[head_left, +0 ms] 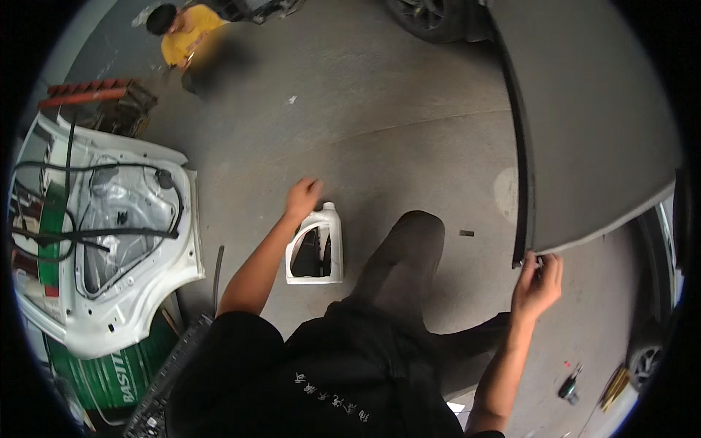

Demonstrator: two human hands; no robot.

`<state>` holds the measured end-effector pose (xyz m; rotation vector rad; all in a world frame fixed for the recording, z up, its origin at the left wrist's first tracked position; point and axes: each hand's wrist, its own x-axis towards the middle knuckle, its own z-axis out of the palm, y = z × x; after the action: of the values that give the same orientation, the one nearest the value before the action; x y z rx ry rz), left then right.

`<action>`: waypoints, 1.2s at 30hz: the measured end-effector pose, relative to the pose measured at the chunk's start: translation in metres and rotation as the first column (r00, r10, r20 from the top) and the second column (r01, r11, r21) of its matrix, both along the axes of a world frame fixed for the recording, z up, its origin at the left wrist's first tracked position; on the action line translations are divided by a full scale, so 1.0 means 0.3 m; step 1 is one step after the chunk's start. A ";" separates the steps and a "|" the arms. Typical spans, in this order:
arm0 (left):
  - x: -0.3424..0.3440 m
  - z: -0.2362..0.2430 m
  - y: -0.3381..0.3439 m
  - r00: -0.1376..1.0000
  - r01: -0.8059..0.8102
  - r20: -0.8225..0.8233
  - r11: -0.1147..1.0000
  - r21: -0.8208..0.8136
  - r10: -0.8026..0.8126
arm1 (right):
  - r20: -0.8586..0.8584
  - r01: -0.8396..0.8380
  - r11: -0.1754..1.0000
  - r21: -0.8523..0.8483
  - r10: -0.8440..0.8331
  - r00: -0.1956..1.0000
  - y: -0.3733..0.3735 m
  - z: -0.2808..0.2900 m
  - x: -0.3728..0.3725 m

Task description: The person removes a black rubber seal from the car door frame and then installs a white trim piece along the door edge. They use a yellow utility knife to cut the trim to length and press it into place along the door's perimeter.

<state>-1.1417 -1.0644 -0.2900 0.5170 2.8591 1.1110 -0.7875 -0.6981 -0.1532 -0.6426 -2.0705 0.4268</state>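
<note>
A cut-open white plastic jug (336, 244) stands on the floor, with dark things visible through the large hole in its side. My left hand (303, 198) is just above the jug's top, beside its cap; its fingers are smeared by motion. At the right, a large grey panel (591, 124) rises, with a black edge strip (523, 168) along its left side. My right hand (537, 288) is closed in a pinch at the panel's lower left corner, where the strip ends. Just what lies between the fingertips is partly hidden.
On the left, a white car door (131, 314) with black rubber strips leans over a green drum (95, 376). Farther back a person in a yellow top (188, 35) sits low. A power tool (569, 387) lies at lower right. A car wheel (420, 13) shows at the top.
</note>
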 end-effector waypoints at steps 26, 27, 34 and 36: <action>0.645 0.546 0.898 0.451 0.854 -0.195 0.357 0.379 -0.871 | -0.099 0.003 0.972 -0.234 -0.026 0.995 -0.049 -0.030 0.034; 0.670 0.553 0.917 0.451 0.850 -0.230 0.337 0.404 -0.862 | -0.134 0.002 0.968 -0.252 -0.037 0.990 -0.050 -0.013 0.030; 0.741 0.501 1.001 0.429 0.879 -0.227 0.346 0.328 -0.874 | -0.144 0.048 0.949 -0.311 -0.097 0.985 -0.009 -0.060 0.103; 0.713 0.457 0.977 0.467 0.841 -0.043 0.429 0.328 -0.883 | -0.100 0.137 0.948 -0.286 -0.172 0.980 0.006 -0.148 0.133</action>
<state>-0.9278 -0.7714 -0.1529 1.6167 1.7407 1.2240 -0.7477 -0.6963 -0.1977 -0.9162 -1.8418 0.6570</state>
